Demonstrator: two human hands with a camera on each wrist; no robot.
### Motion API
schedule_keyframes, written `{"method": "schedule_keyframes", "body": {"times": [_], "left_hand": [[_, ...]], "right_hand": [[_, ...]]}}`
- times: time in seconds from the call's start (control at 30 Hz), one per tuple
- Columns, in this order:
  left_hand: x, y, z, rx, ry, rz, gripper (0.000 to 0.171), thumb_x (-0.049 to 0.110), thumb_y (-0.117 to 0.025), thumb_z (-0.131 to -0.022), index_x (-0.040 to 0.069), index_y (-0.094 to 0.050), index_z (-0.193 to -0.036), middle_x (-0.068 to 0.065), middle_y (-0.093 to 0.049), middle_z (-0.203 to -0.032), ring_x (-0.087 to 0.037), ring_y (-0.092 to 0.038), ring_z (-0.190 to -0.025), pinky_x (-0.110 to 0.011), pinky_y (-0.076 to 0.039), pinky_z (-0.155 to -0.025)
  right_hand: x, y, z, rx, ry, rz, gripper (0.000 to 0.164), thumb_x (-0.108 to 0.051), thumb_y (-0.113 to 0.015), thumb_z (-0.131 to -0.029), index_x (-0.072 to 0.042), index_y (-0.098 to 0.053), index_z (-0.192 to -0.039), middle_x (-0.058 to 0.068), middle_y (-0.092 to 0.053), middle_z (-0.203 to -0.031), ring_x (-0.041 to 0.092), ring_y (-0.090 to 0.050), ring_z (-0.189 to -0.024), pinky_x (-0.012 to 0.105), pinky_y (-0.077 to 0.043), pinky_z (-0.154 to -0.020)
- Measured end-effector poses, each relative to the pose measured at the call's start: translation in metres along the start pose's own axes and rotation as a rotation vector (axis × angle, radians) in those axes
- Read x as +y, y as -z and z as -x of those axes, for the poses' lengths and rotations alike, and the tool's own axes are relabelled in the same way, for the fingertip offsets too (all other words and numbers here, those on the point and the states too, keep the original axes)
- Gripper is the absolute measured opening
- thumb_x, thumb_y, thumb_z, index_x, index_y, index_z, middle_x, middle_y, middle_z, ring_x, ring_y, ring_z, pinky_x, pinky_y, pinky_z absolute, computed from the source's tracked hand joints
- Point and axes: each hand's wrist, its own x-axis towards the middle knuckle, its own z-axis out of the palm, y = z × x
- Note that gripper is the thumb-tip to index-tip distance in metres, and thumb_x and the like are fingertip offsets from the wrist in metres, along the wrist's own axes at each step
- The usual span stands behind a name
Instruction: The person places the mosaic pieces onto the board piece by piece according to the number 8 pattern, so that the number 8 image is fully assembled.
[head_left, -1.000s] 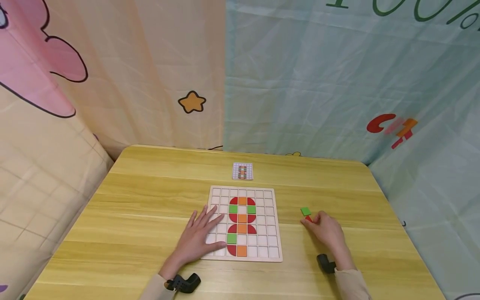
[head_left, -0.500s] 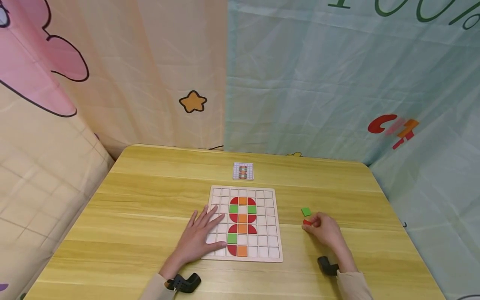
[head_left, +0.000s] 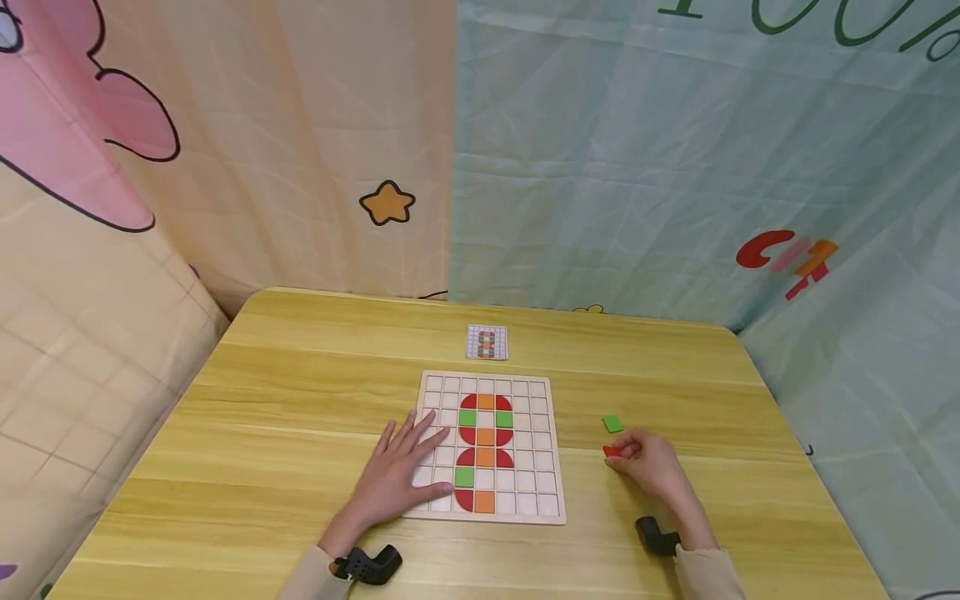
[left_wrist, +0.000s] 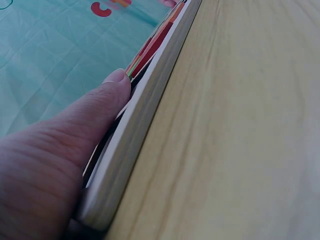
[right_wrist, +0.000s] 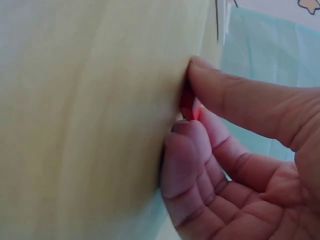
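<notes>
My left hand (head_left: 392,479) lies spread over the left side of a white gridded board (head_left: 527,482), its thumb near a green square tile (head_left: 464,477). On the board, red quarter-round tiles (head_left: 464,501), orange squares (head_left: 484,502) and green squares form a figure. To the right of the board, my right hand (head_left: 651,463) pinches a red tile (head_left: 611,451) between thumb and fingers, just at the tabletop. The right wrist view shows that red tile (right_wrist: 189,104) partly hidden by the fingertips. A loose green tile (head_left: 612,424) lies just beyond this hand.
A small pattern card (head_left: 487,342) lies behind the board on the wooden table (head_left: 300,383). Printed curtains (head_left: 600,167) hang behind the table's far edge. Each wrist wears a black camera (head_left: 375,567).
My right hand has drawn the red tile slightly toward me, away from the green tile, and now pinches it. The left hand stays where it was on the board.
</notes>
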Motion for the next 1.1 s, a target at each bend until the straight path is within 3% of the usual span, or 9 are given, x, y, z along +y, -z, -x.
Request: {"method": "schedule_keyframes", "body": {"times": [0.2,0.53,0.8,1.1], "left_hand": [[0.0,0.0,0.0,0.001,-0.004,0.0,0.082,0.067,-0.058,-0.079,0.019,-0.044,-0.144,-0.007,-0.024,-0.155,-0.032,-0.013,-0.142,-0.051,-0.003,-0.113],[0.0,0.0,0.001,0.01,-0.009,0.003,0.081,0.067,-0.059,-0.079,0.019,-0.044,-0.144,-0.007,-0.025,-0.154,-0.032,-0.014,-0.141,-0.052,-0.004,-0.112],[0.0,0.0,0.001,-0.003,-0.004,-0.01,0.081,0.068,-0.057,-0.08,0.019,-0.044,-0.144,-0.007,-0.024,-0.155,-0.032,-0.013,-0.142,-0.052,-0.003,-0.113],[0.001,0.001,0.0,0.0,-0.005,0.008,0.081,0.067,-0.059,-0.08,0.019,-0.044,-0.144,-0.007,-0.024,-0.154,-0.031,-0.012,-0.142,-0.051,-0.003,-0.113]], "right_hand": [[0.0,0.0,0.002,-0.014,0.024,0.01,0.023,-0.011,-0.077,-0.079,0.0,-0.06,-0.09,0.002,-0.054,-0.074,0.016,-0.049,-0.067,0.026,-0.041,-0.057],[0.002,-0.002,-0.001,0.016,-0.058,0.008,0.038,-0.031,-0.078,-0.079,-0.001,-0.057,-0.088,0.003,-0.054,-0.074,0.017,-0.049,-0.066,0.029,-0.04,-0.058],[-0.01,-0.003,0.002,-0.005,-0.077,0.025,0.029,-0.022,-0.078,-0.08,-0.001,-0.057,-0.083,0.005,-0.055,-0.073,0.018,-0.049,-0.064,0.029,-0.041,-0.055],[-0.009,-0.01,0.001,0.032,0.032,0.037,0.023,-0.012,-0.077,-0.079,-0.003,-0.058,-0.088,0.001,-0.051,-0.07,0.016,-0.047,-0.065,0.029,-0.038,-0.058]]}}
